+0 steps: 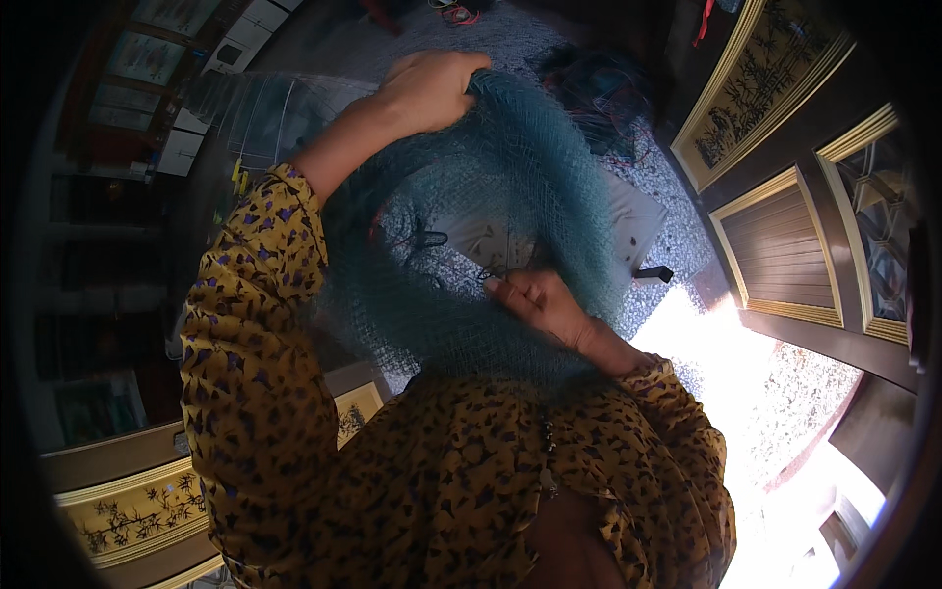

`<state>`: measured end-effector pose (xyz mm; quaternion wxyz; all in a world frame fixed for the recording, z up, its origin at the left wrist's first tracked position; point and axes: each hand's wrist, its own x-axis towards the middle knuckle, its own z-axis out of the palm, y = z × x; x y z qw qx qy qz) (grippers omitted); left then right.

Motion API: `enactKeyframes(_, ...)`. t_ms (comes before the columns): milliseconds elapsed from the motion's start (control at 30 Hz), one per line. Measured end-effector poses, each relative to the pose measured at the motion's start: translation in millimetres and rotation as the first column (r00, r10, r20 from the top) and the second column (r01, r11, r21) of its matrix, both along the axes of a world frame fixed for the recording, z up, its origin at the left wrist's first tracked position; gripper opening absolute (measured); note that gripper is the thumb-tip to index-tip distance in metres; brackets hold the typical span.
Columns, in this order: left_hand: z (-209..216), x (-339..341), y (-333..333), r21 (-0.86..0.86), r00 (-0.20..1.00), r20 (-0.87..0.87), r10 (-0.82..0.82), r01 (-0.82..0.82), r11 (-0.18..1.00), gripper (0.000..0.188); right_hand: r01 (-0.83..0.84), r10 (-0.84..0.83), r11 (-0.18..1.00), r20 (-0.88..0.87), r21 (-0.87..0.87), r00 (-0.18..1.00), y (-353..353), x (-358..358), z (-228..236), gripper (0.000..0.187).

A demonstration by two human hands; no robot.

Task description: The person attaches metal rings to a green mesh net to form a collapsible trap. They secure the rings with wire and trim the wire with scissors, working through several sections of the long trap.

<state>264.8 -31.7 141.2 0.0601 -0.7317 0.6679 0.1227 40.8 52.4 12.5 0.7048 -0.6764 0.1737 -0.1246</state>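
A blue-green mesh net (pixel 564 147) hangs in a wide loop before my chest. Its top is gripped by my left hand (pixel 430 93), raised high with the fingers closed around the mesh. Lower, within the loop's near right part, my right hand (pixel 545 306) is closed in a pinch. A thin dark strand shows by its fingertips, but what they hold is too small to make out. Through the loop, a dark looped item (pixel 429 239) is seen on the floor, partly veiled by mesh.
A pale flat mat or cushion (pixel 636 218) lies on the speckled floor beyond the net. Beside it are a small black object (pixel 655 274) and a dark heap of netting (pixel 599 93). Framed wooden panels (pixel 780 245) line the right; bright sunlight falls at lower right.
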Motion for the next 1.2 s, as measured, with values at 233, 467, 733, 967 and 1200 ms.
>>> enactKeyframes(233,-66.7,65.6,-8.2,0.069,0.986,0.11,0.122,-0.13,0.989,0.039,-0.077,0.086,0.995,0.155,-0.065,0.984,-0.1,-9.7,14.3,0.024)
enactKeyframes(467,-72.0,59.1,8.4,0.267,0.844,-0.478,0.244,-0.125,0.955,0.062,-0.195,-0.433,-0.338,-0.031,-0.921,0.901,-2.9,-3.0,-52.0,0.027)
enactKeyframes(733,22.9,3.2,50.1,-0.252,0.901,-0.27,-0.339,0.274,0.928,0.054,-0.378,-0.535,-0.845,0.579,-0.379,0.616,-26.2,17.8,-83.5,0.029)
enactKeyframes(967,37.8,-35.1,121.6,0.136,0.802,-0.311,-0.511,0.569,0.811,0.065,0.036,-0.508,-0.545,0.364,-0.838,0.781,-29.1,19.2,-52.3,0.029)
enactKeyframes(1200,29.6,-50.5,152.4,0.256,0.802,-0.498,-0.33,0.499,0.828,0.07,0.002,-0.568,-0.557,0.383,-0.83,0.729,-45.5,34.8,-43.7,0.029)
